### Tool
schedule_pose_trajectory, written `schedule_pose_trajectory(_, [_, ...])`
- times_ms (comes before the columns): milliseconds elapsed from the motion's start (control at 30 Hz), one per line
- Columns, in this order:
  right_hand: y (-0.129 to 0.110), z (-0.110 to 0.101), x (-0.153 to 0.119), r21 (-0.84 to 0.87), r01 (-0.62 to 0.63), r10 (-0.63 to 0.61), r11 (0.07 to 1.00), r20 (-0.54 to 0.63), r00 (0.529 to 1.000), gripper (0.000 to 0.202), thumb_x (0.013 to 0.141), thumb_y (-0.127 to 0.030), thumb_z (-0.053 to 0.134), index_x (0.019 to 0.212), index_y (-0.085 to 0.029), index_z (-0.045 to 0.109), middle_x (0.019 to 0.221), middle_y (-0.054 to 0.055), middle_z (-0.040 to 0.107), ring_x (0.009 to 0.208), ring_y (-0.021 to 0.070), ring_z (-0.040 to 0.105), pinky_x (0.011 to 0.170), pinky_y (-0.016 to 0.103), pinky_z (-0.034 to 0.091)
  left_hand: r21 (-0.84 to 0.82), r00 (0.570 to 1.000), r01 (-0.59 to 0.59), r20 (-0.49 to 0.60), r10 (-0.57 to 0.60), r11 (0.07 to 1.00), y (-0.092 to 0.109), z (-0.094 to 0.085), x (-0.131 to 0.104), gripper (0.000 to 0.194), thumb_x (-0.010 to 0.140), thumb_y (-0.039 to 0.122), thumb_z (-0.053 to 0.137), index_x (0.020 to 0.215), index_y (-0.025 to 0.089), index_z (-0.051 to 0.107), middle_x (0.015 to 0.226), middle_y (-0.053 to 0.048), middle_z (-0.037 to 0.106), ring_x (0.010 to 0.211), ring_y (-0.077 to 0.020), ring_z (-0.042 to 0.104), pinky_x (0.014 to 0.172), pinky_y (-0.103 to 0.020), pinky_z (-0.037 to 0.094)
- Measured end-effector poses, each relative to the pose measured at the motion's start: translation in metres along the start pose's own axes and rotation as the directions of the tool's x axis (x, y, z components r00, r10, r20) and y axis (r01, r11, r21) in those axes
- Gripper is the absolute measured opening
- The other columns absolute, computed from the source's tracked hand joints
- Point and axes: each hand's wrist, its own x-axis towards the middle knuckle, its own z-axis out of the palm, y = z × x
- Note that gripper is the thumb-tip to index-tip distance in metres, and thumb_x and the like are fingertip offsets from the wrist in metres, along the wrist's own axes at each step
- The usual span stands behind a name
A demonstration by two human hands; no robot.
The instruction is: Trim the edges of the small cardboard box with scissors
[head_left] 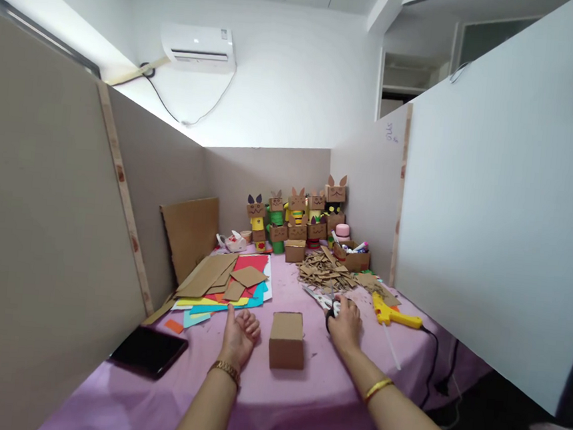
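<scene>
A small closed cardboard box [287,339] stands on the purple-covered worktop [300,403] between the two hands, touched by neither. The left hand [238,334] rests palm-up beside it, fingers loosely curled, thumb raised, holding nothing. The right hand [345,322] lies over scissors [329,306] near the yellow glue gun [391,314] — whether its grip has closed on the handles I cannot tell. The box looks light and stiff but crushable — best taken by its two opposite side walls.

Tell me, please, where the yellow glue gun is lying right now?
The yellow glue gun lies on the purple tablecloth, just right of the right hand, in front of the cardboard scraps.
</scene>
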Motion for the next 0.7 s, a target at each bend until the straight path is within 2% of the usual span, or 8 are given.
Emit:
schedule_pose_trajectory(100, [0.000,0.000,-0.001,0.033,0.025,-0.024,0.999,-0.027,0.999,0.039,0.079,-0.026,0.061,0.115,-0.018,0.052,0.108,0.010,0.055,0.102,0.0254,0.050,0.085,0.034,0.039,0.043,0.999,-0.005,-0.047,0.007,0.999,-0.003,-0.004,0.003,0.032,0.087,0.041,0.048,0.069,0.015,0.052,0.050,0.011,0.039,0.033,-0.0019,0.026,0.031,-0.017,0.023])
schedule_pose_trajectory(200, [0.001,0.002,-0.001,0.063,0.060,-0.057,0.996,-0.045,0.997,0.039,0.078,-0.024,0.060,0.116,-0.019,0.052,0.107,0.011,0.055,0.102,0.0260,0.049,0.085,0.032,0.036,0.102,0.996,-0.001,-0.090,0.010,0.995,-0.006,-0.007,0.007,0.022,0.087,0.035,0.050,0.083,0.014,0.057,0.062,0.006,0.052,0.040,-0.0031,0.040,0.035,-0.017,0.034])
schedule_pose_trajectory(300, [0.002,0.005,0.000,0.091,0.085,-0.080,0.992,-0.059,0.995,0.039,0.077,-0.022,0.059,0.115,-0.019,0.052,0.106,0.010,0.055,0.101,0.0261,0.049,0.085,0.031,0.035,0.156,0.994,0.003,-0.113,0.015,0.988,-0.009,-0.009,0.009,0.021,0.086,0.032,0.052,0.094,0.014,0.057,0.078,0.001,0.060,0.055,-0.0075,0.054,0.046,-0.022,0.046])
schedule_pose_trajectory(467, [0.005,0.009,0.001,0.143,0.111,-0.099,0.984,-0.089,0.991,0.037,0.075,-0.020,0.058,0.112,-0.018,0.054,0.104,0.010,0.056,0.099,0.0263,0.049,0.085,0.031,0.035,0.244,0.992,-0.007,-0.124,0.038,0.970,-0.013,-0.009,0.009,0.025,0.085,0.031,0.053,0.104,0.015,0.056,0.097,-0.004,0.062,0.075,-0.0139,0.060,0.063,-0.031,0.053])
schedule_pose_trajectory(700, [0.007,0.011,0.000,0.220,0.159,-0.128,0.962,-0.146,0.981,0.037,0.074,-0.020,0.056,0.111,-0.016,0.055,0.101,0.012,0.056,0.097,0.0285,0.049,0.083,0.035,0.037,0.349,0.995,0.025,-0.102,0.011,0.937,-0.010,-0.007,0.006,0.029,0.085,0.034,0.052,0.108,0.016,0.055,0.102,-0.006,0.061,0.081,-0.0161,0.061,0.068,-0.035,0.053])
